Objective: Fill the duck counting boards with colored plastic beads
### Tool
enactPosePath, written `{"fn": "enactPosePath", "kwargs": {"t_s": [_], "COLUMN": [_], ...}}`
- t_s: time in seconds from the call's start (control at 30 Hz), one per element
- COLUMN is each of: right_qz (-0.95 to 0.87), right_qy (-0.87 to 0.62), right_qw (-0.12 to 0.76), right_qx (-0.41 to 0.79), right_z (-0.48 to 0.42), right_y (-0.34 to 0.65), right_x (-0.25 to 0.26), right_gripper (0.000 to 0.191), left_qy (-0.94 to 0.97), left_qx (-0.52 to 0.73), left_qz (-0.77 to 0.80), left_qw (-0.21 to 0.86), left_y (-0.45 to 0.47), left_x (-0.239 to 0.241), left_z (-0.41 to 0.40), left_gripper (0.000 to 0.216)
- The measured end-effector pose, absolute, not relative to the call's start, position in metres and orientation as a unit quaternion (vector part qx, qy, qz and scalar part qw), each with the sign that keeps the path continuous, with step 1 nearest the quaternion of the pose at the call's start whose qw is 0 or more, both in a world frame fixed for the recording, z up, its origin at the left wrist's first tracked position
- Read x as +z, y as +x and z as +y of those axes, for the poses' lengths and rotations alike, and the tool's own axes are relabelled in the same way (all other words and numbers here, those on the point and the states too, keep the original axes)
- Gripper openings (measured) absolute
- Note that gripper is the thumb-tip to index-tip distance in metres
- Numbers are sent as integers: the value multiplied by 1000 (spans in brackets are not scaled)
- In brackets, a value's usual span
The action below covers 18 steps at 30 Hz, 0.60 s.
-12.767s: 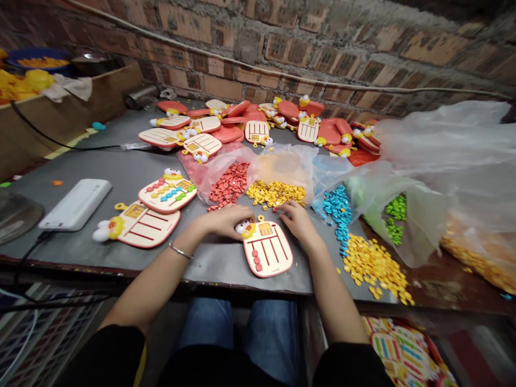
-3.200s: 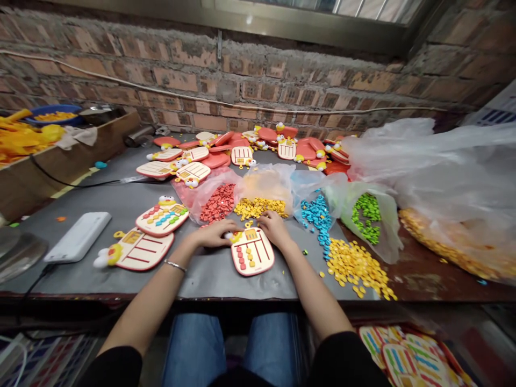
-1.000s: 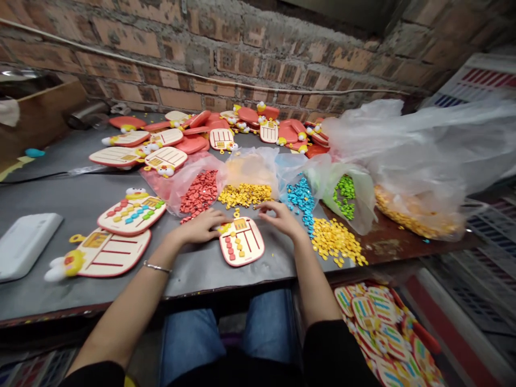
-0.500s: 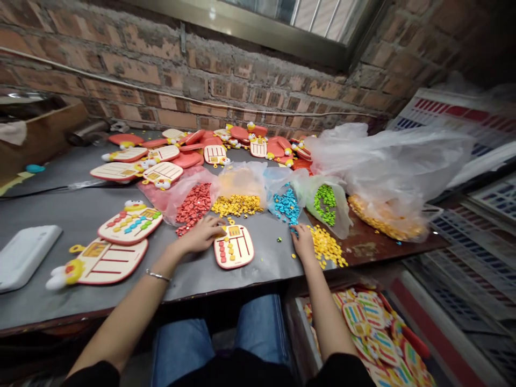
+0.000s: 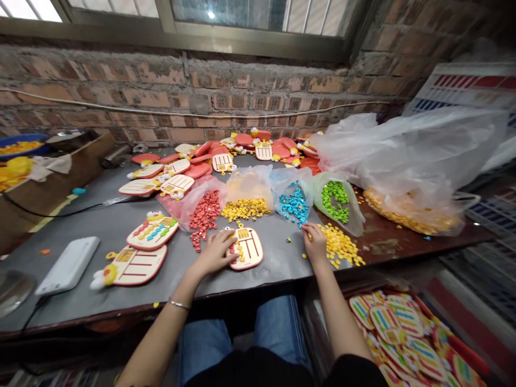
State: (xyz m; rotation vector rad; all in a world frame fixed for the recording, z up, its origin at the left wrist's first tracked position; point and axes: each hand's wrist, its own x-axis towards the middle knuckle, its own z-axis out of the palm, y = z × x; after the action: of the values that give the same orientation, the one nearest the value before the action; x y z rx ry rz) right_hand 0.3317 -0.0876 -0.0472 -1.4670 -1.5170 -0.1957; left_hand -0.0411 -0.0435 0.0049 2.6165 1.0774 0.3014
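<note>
Toy board (image 5: 253, 250) lies flat on the table (image 5: 282, 264), right in front of me, yellow pieces (image 5: 241, 251) in one slot. My left grip (image 5: 215, 251) rests over its left side, fingers loosely spread. My right grip (image 5: 315, 241) is narrow, fingertips at the blue pieces (image 5: 294, 202), beside loose yellow discs (image 5: 342, 245); can't tell if it's pinching one. Four-colour board (image 5: 152, 232) overlaps a bare-slotted one, left.
</note>
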Motion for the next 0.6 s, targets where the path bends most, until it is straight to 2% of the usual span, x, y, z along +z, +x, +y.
{"fn": "enactPosePath", "kwargs": {"t_s": [0.2, 0.3, 0.43, 0.6], "right_qz": [-661, -647, -661, -730], "right_qy": [-582, -573, -527, -482], "right_qw": [473, 503, 522, 451], "right_qx": [-30, 0, 111, 175], "right_z": [-87, -86, -75, -42], "right_y": [318, 302, 258, 202], "right_x": [-33, -22, -13, -18], "right_gripper": [18, 17, 13, 13], "left_qy": [881, 870, 867, 868], "left_qx": [134, 150, 171, 164], "left_qz": [427, 447, 450, 447], "left_qw": [154, 146, 130, 143], "left_y": [-32, -26, -19, -18], "left_x": [-12, -18, -19, -16], "left_z": [-66, -73, -77, -78], "left_gripper": [83, 100, 99, 99]}}
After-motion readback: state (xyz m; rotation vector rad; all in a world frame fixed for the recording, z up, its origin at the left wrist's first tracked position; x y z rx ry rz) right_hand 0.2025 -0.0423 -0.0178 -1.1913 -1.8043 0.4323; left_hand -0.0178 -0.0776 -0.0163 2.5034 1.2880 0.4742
